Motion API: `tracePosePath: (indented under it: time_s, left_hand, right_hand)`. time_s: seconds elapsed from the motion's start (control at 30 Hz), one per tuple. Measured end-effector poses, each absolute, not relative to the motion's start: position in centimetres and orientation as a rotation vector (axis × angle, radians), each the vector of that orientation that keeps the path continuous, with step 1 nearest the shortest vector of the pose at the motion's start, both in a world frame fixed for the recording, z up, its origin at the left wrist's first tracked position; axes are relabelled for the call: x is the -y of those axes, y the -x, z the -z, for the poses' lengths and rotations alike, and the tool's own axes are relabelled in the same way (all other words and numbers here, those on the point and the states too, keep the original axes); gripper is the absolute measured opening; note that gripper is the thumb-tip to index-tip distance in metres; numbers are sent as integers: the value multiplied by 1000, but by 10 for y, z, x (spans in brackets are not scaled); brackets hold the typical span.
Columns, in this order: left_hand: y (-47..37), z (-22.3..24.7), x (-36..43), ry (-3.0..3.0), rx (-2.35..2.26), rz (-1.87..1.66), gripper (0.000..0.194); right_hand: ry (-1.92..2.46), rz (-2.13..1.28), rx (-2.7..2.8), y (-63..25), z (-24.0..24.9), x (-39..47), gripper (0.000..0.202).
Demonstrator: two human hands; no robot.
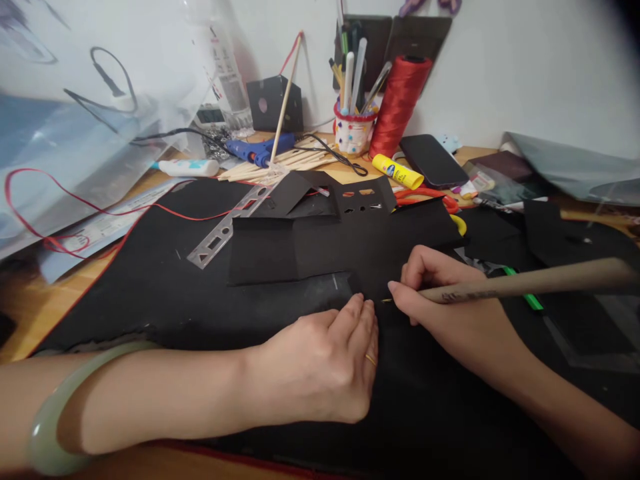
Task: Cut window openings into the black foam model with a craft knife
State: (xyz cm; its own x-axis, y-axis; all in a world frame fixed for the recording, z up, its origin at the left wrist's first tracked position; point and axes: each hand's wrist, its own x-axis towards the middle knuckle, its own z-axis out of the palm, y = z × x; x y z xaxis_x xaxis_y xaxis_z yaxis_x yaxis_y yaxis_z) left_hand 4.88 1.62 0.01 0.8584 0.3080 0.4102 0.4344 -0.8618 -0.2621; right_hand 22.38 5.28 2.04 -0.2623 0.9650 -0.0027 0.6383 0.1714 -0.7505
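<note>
My left hand (325, 363), with its fingers pressed together, bears down on a small folded piece of black card (327, 288). In my right hand (440, 287) is a pen (465, 291) with a long beige barrel, pinched between thumb and fingers. Its thin, gold-coloured tip points left toward my left fingertips, close to the dark surface; whether it touches cannot be made out. Just beyond both hands lies a larger cut and creased sheet of black card (325, 243), with small holes in its far flap. A clear plastic ruler (220, 233) rests at its left.
Behind stand a decorated pen cup (354, 133), a red thread spool (401, 103) and a black box (275, 103). A blue glue gun (260, 152), wooden sticks (300, 159), a yellow glue stick (397, 172) and a phone (433, 160) lie nearby. Black scraps (485, 233) are at right.
</note>
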Motion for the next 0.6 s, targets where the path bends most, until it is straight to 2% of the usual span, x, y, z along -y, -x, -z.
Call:
tracePosePath:
  time_s: [0.6]
  left_hand:
    - [-50,-2,-17,2694,550,485,26]
  right_hand:
    - [1462,-896,2021,-230,-8,-56,25]
